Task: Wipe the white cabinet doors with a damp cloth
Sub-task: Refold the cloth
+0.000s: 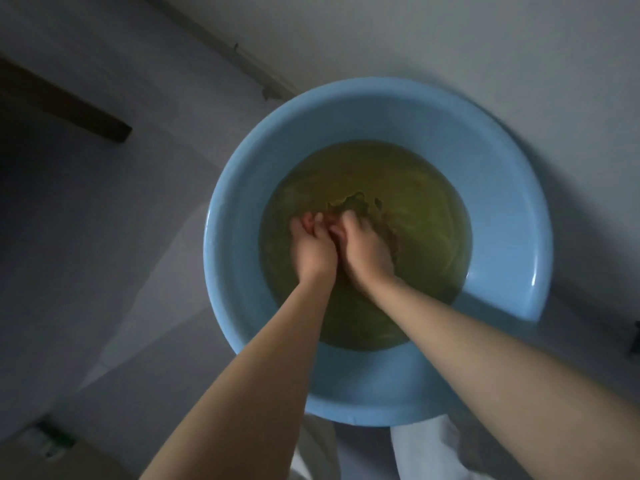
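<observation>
We are squeezing the dark wet cloth (360, 204) with our left hand (313, 245) and right hand (367, 249) in the round blue plastic tub (239, 216); no wiping yet.

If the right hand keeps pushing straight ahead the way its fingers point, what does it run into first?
The right hand points away from the body, into the murky water. First in line is the dark cloth bunched at its fingertips, which it seems to be touching already. Beyond that, probably the far wall of the blue basin; depth is unclear.
</observation>
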Tool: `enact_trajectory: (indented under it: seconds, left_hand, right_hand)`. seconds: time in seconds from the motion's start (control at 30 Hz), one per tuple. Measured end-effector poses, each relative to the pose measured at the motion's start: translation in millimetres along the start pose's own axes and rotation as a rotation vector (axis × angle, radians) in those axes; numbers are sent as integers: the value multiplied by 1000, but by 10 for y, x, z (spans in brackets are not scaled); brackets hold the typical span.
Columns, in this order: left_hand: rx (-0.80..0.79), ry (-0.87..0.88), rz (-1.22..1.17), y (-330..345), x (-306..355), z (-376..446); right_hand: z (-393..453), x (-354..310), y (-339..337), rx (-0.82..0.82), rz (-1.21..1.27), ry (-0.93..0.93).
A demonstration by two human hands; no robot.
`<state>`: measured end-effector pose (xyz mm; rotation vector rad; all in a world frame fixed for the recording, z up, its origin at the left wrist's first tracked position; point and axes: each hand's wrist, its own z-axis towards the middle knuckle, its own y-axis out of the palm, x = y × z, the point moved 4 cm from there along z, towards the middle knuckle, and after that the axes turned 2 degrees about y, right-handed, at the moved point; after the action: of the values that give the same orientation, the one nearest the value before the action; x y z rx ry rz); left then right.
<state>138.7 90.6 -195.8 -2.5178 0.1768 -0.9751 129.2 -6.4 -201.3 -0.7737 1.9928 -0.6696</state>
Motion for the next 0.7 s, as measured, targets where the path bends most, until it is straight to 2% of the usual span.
enact_trajectory:
  seconds: [0.1, 0.23, 0.3, 0.4, 0.53, 0.63, 0.7]
  left_hand:
    - [-3, -25, -57, 16, 75, -29]
    - [-116, -208, -312, 96, 217, -126]
    - [-183, -183, -375, 113, 310, -153]
    - [-162, -120, -313, 78, 370, -188]
    - [-118, -54, -305, 29, 354, -212]
    - [-78, -40, -233, 23, 258, -277]
    - [-20, -7, -148, -17, 205, -290]
  right_hand:
    - [47, 29, -142, 146, 229, 280]
    - [-69, -258, -260, 199, 601, 231]
    - [-86, -336, -340, 264, 650, 191]
    - [-8, -392, -421, 264, 577, 127]
    - [137, -313, -423, 174, 394, 81]
    - [153, -180, -309, 71, 129, 147]
    - [148, -76, -261, 77, 61, 228]
